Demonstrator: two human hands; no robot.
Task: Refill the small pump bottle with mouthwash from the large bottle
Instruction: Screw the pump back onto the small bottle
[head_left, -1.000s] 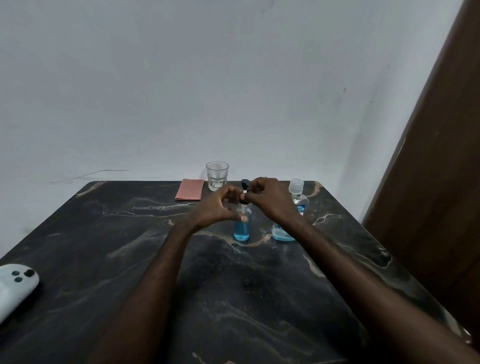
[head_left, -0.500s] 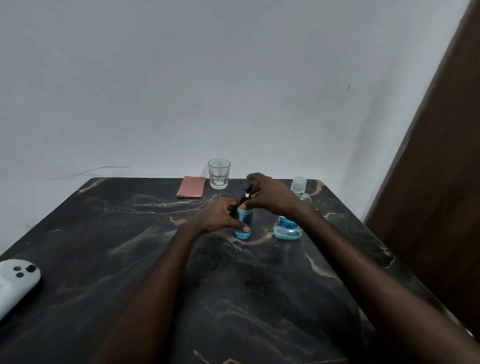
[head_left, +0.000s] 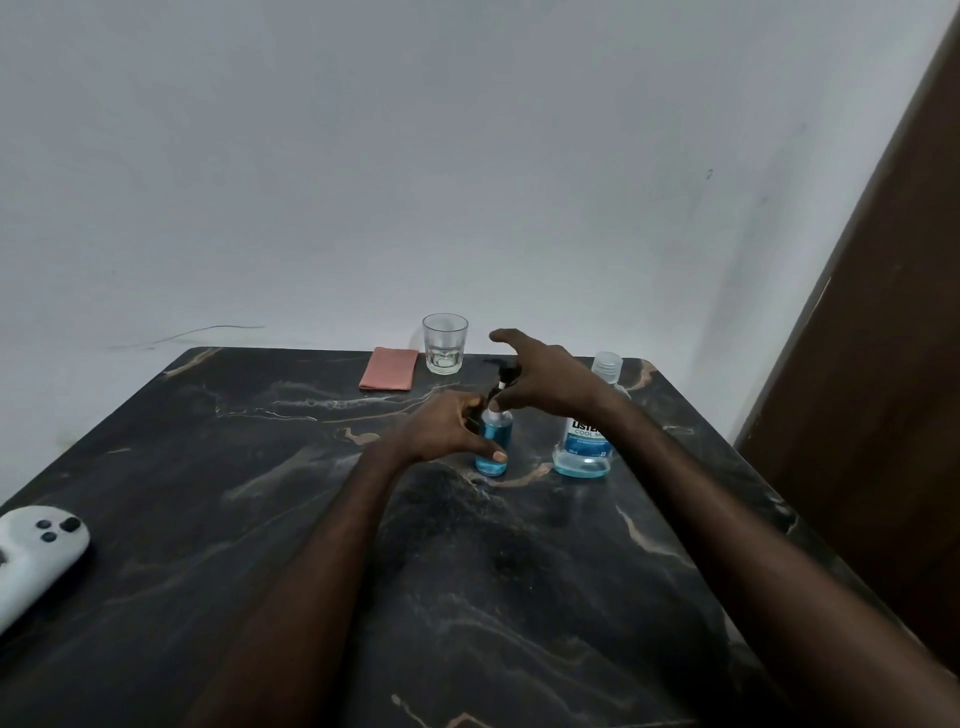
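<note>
The small pump bottle, clear with blue liquid and a black pump head, stands upright on the dark marble table. My left hand wraps around its body, thumb low on the front. My right hand is at the pump top, thumb and fingers pinching the collar under the black pump head, index finger stretched out. To the right stands the large mouthwash bottle, capped in clear plastic, with a little blue liquid at its bottom. My right wrist partly hides it.
An empty drinking glass and a folded pink cloth sit at the table's far edge by the wall. A white controller lies at the left edge. A brown door stands to the right.
My left hand dropped from the pump top to grip the bottle's body. My right hand stayed at the pump head and shifted its fingers around it. The view moved slightly.
</note>
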